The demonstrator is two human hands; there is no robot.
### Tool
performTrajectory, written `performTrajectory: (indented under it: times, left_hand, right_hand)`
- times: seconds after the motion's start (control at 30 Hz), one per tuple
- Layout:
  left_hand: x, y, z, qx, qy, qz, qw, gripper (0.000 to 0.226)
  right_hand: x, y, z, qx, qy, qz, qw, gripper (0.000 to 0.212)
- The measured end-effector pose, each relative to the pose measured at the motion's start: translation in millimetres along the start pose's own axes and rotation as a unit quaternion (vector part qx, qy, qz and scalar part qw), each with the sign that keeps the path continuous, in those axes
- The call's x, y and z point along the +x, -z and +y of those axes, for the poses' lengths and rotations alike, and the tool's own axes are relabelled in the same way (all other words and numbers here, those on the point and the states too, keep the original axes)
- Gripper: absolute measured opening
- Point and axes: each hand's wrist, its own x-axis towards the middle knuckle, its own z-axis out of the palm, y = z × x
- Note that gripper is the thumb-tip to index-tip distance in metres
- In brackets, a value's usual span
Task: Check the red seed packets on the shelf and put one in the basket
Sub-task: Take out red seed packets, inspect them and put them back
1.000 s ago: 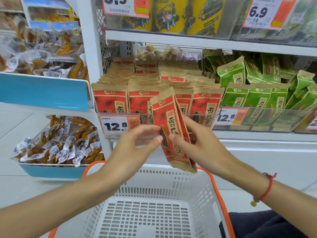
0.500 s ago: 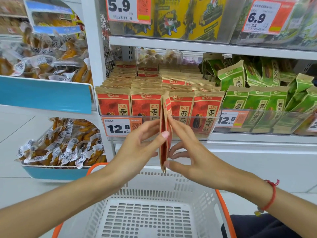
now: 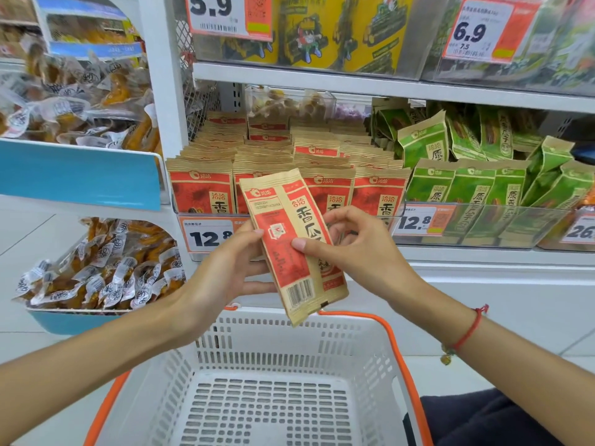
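Holding one red seed packet (image 3: 291, 243) in both hands above the far rim of the white basket (image 3: 270, 391), back panel and barcode turned toward the camera. Left hand (image 3: 225, 268): thumb on the packet's left edge, fingers behind it, pinching. Right hand (image 3: 351, 249): thumb pressed on the printed face, remaining fingers curled behind the right edge, also pinching. Packet tilted, lower corner hanging just over the basket's far wall. Basket interior shows nothing in it yet. Remaining red packets (image 3: 286, 188) stand in rows on the shelf (image 3: 483, 252) directly behind, green packets (image 3: 476, 188) beside them.

Risks, judged from this position:
- Packet sits over the far rim, not over the middle. Releasing here could let it strike the wall and slide down outside, toward the shelf base.
- Grip is on the edges only; the wrapper looks smooth, so letting go with one hand before the other firms up could let it pivot and slip.
- Basket floor is slotted, but the packet looks too wide to pass through. Low concern.
- Top corner is near the clear shelf guard; lifting forward might catch the front row.
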Motion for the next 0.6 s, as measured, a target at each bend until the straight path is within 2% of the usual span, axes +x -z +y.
performTrajectory:
  times: [0.13,0.2,0.37,0.47,0.6]
  left_hand:
    - [6,1,-2,0.004,0.035,0.02,0.999,0.026]
    - [4,2,-6,0.04,0.04,-0.002,0.998,0.025]
    - [-1,5,-4,0.107,0.019,-0.042,0.993,0.028]
    - [-1,8,2,0.124,0.006,-0.039,0.991,0.027]
    - [-1,15,4,0.136,-0.012,-0.011,0.991,0.029]
  right_hand:
    - [3,-3,2,-0.022,-0.014,-0.023,0.999,0.046]
    - [5,-4,5,-0.017,-0.026,-0.024,0.999,0.044]
    - [9,-1,7,-0.017,-0.03,-0.01,0.999,0.046]
    - [8,2,4,-0.012,-0.026,-0.015,0.999,0.054]
    - [6,3,0,-0.012,-0.013,-0.016,1.0,0.047]
